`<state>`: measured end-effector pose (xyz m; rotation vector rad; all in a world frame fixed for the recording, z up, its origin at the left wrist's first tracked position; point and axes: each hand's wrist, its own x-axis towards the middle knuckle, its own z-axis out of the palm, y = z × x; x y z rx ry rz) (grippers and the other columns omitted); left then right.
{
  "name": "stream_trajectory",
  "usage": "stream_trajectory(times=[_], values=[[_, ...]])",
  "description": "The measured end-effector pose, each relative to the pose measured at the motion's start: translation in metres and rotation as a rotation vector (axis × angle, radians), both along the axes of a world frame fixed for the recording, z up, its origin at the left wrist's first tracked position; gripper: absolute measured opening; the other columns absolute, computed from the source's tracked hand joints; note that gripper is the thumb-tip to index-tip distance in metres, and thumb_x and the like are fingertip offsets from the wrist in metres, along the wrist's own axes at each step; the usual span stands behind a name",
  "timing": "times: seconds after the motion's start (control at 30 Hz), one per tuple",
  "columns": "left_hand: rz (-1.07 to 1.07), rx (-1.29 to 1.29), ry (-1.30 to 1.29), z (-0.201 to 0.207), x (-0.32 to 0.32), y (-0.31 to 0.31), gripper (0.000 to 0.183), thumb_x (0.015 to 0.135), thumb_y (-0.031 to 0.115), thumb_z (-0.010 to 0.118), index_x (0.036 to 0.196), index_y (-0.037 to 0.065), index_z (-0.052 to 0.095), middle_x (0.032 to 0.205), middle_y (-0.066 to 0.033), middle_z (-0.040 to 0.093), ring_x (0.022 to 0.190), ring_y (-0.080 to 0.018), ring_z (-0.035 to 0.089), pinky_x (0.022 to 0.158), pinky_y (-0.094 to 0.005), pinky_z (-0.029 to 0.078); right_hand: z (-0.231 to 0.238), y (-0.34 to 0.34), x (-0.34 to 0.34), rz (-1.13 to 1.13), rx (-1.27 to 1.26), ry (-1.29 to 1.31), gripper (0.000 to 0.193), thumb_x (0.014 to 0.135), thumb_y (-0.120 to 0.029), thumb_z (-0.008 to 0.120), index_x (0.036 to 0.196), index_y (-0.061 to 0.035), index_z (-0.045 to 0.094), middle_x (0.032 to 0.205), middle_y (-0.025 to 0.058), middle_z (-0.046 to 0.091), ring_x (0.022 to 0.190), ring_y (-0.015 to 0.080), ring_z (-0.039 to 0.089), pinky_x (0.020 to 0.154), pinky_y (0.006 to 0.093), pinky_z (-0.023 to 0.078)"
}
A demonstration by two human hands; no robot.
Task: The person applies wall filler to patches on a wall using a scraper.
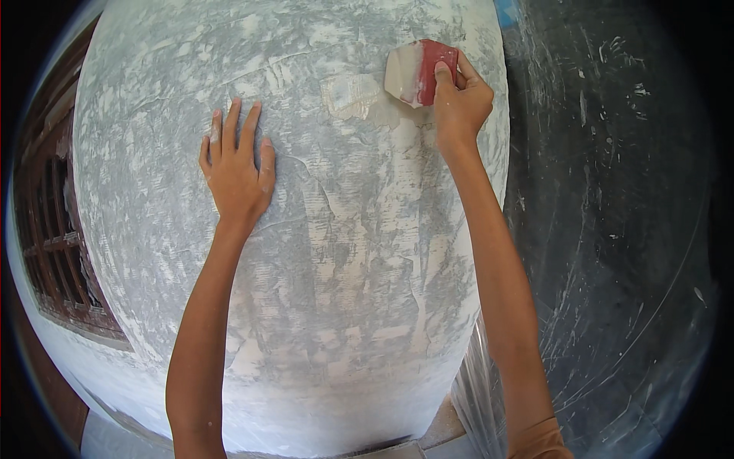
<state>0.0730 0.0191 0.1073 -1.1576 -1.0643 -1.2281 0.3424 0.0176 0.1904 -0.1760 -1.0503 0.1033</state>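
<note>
My right hand (462, 103) grips a red putty knife (437, 73) by its side, thumb on its face. Pale filler coats the left half of the blade, which sits against or very close to the wall at the upper right. Just left of it lies a cream patch of filler (353, 95) on the grey-and-white wall (336, 229). My left hand (239, 172) rests flat on the wall to the left, fingers spread, holding nothing. White smears and ridges cover much of the surface.
A brown wooden window with bars (57, 222) is set at the far left. Dark sheeting (604, 191) with white splashes hangs along the right of the wall. Clear crumpled plastic (478, 390) hangs at the lower right, near floor tiles (397, 451).
</note>
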Motion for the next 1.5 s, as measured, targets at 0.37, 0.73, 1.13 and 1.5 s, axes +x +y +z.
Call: stream_trajectory(times=[0.37, 0.73, 1.13, 1.5], values=[[-0.033, 0.002, 0.007, -0.002, 0.002, 0.001, 0.048, 0.1, 0.032, 0.039, 0.147, 0.024, 0.043, 0.156, -0.0041, 0.034, 0.147, -0.0269, 0.024, 0.119, -0.0478, 0.011, -0.002, 0.008, 0.006, -0.077, 0.064, 0.034, 0.038, 0.09, -0.006, 0.064, 0.126, 0.0045, 0.061, 0.108, 0.0178, 0.071, 0.095, 0.0196, 0.07, 0.086, 0.0294, 0.052], [-0.008, 0.005, -0.013, -0.006, 0.005, 0.005, 0.049, 0.099, 0.034, 0.04, 0.147, 0.026, 0.042, 0.157, -0.0023, 0.033, 0.147, -0.028, 0.023, 0.119, -0.0484, 0.011, -0.007, 0.009, 0.016, -0.066, -0.021, 0.009, 0.04, 0.091, -0.003, 0.062, 0.13, 0.0036, 0.058, 0.111, 0.0169, 0.07, 0.096, 0.0181, 0.069, 0.088, 0.0282, 0.052], [-0.005, 0.035, -0.003, -0.005, 0.003, 0.005, 0.05, 0.096, 0.032, 0.044, 0.146, 0.026, 0.044, 0.156, -0.0022, 0.035, 0.146, -0.0273, 0.026, 0.118, -0.049, 0.012, -0.028, 0.019, 0.036, -0.016, -0.043, -0.028, 0.041, 0.091, -0.005, 0.063, 0.131, 0.0042, 0.057, 0.116, 0.0172, 0.068, 0.101, 0.0173, 0.066, 0.093, 0.0287, 0.05], [0.006, 0.022, -0.01, -0.005, 0.001, 0.003, 0.049, 0.097, 0.032, 0.044, 0.145, 0.027, 0.046, 0.155, -0.0025, 0.037, 0.146, -0.0271, 0.027, 0.118, -0.0477, 0.013, -0.034, 0.027, 0.039, 0.042, -0.021, -0.113, 0.041, 0.091, -0.002, 0.062, 0.132, 0.0042, 0.057, 0.115, 0.0158, 0.069, 0.099, 0.0162, 0.067, 0.09, 0.0268, 0.05]])
